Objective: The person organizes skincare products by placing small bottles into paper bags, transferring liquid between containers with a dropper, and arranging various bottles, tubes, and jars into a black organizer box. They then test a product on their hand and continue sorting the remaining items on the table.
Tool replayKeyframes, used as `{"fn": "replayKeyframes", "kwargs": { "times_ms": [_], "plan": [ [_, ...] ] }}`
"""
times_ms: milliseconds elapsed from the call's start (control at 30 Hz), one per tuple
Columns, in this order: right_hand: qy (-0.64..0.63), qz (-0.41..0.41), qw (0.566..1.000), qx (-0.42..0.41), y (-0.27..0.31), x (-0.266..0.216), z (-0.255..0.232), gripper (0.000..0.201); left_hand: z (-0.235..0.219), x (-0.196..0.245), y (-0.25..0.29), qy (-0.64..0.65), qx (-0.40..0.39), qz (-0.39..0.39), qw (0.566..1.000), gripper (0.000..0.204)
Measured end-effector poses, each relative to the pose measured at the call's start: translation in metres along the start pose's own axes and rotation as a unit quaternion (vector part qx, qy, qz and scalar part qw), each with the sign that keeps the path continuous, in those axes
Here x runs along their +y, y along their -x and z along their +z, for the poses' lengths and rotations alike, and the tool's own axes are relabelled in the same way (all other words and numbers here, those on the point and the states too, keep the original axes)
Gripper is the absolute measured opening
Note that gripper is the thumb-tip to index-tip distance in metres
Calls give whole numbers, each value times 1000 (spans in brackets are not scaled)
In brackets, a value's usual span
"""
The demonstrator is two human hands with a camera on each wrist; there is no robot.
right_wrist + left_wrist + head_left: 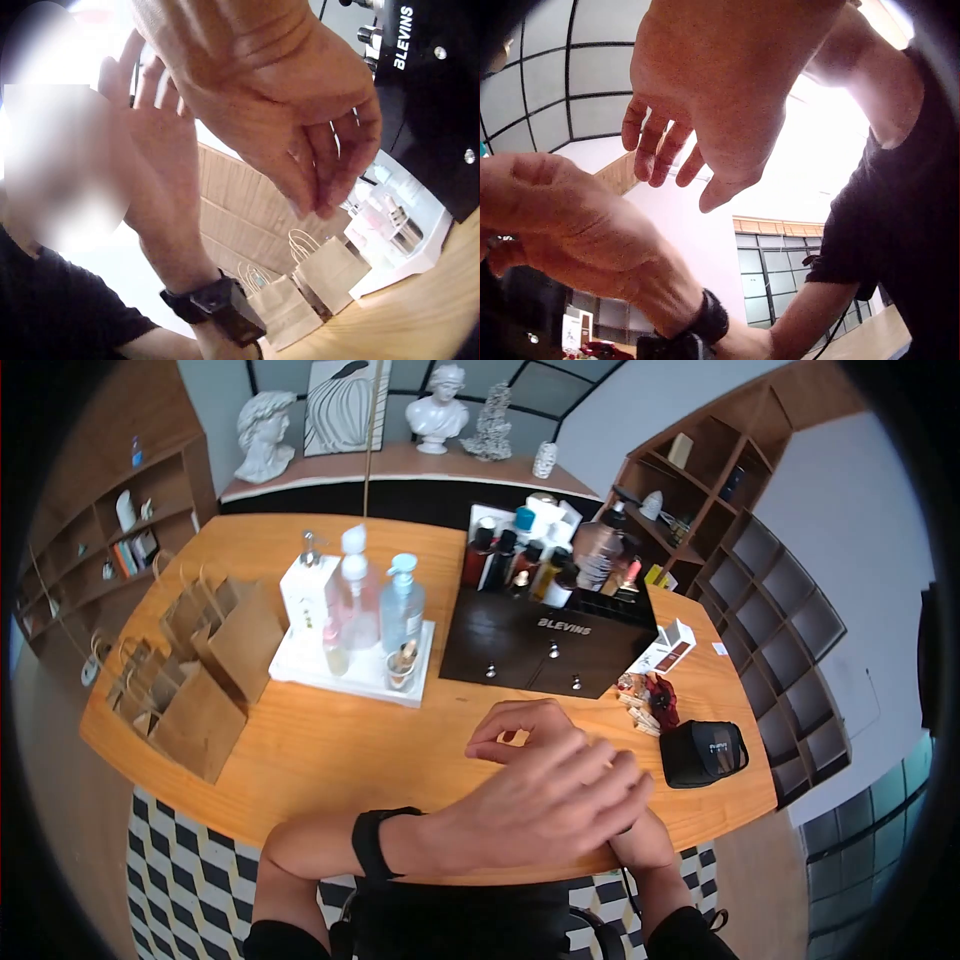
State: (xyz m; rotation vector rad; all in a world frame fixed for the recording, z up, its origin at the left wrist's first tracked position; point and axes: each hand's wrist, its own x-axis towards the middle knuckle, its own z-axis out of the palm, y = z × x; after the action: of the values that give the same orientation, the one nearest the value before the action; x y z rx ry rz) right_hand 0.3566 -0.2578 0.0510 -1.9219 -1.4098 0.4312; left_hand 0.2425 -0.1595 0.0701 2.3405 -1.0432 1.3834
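In the head view my left hand [545, 805] stretches across to the right above the near part of the table, its fingers slightly spread. A black strap [373, 844] circles its wrist. Beyond it is my right hand [520, 722], fingers loosely bent with thumb and fingertips close together. The left hand overlaps the right forearm there, while the left wrist view shows a gap between left hand [712, 90] and right hand [570, 225]. Nothing shows in either palm. Seen from the right wrist, the right hand [277, 105] hangs with its fingertips down.
A black "BLEVINS" drawer box [520, 640] carries several bottles. To its left, a white tray [345, 685] bears pump bottles. Brown paper bags [205, 725] stand at the left. On the right are a black pouch [690, 755], a dark red item [662, 700] and a white box [675, 645].
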Motion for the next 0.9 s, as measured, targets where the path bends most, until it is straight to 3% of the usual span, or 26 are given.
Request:
{"fn": "replayKeyframes", "kwargs": {
  "times_ms": [33, 67, 133, 167, 200, 233, 300, 400, 433, 500, 533, 600, 633, 700, 833, 900],
  "plan": [
    [-1, -4, 1000, 13, 7, 8, 3, 16, 0, -4, -1, 1, -5, 13, 1000, 32],
    [-142, -22, 986, 88, 18, 24, 17, 18, 0, -7, -2, 0, -9, -22, 1000, 37],
    [-413, -64, 881, 223, 34, 49, 38, 25, -5, -11, -2, -15, -23, -80, 996, 51],
    [-416, -71, 877, 230, 32, 33, 19, 25, -6, -13, -2, -15, -29, -71, 997, 51],
    [-262, -58, 957, 110, 34, 16, -10, 28, -5, -16, -3, -25, -37, -92, 995, 56],
    [-95, -40, 995, -13, 37, 7, -30, 32, -5, -20, -4, -34, -45, -113, 992, 61],
    [-134, -47, 990, -25, 48, 19, -27, 35, -1, -31, -4, -53, -49, -99, 992, 67],
    [-307, 57, 947, -80, 45, 4, -21, 38, 1, -36, -1, -36, -63, -88, 993, 75],
    [-312, 58, 945, -75, 44, 0, -23, 38, -3, -35, -4, -32, -68, -85, 994, 75],
    [-325, -36, 932, -157, 41, -5, -28, 44, -11, -32, -10, -11, -100, -121, 988, 67],
    [-327, -35, 931, -156, 41, -15, -36, 44, -10, -35, -9, -9, -101, -121, 987, 67],
    [-248, 34, 935, -250, 42, -35, -52, 55, -6, -43, -6, -2, -135, -74, 988, 79],
    [-249, 37, 936, -247, 43, -31, -47, 55, -3, -45, -3, 1, -135, -72, 988, 79],
    [-177, -40, 967, -179, 45, -20, -33, 60, 4, -49, 4, 30, -146, -64, 987, 72],
    [-188, -1, 968, -168, 42, -21, -26, 60, 3, -49, 0, -3, -130, -62, 990, 70],
    [-218, -86, 963, -137, 38, -16, -21, 57, 0, -53, -2, -11, -140, -60, 988, 72]
  ]
}}
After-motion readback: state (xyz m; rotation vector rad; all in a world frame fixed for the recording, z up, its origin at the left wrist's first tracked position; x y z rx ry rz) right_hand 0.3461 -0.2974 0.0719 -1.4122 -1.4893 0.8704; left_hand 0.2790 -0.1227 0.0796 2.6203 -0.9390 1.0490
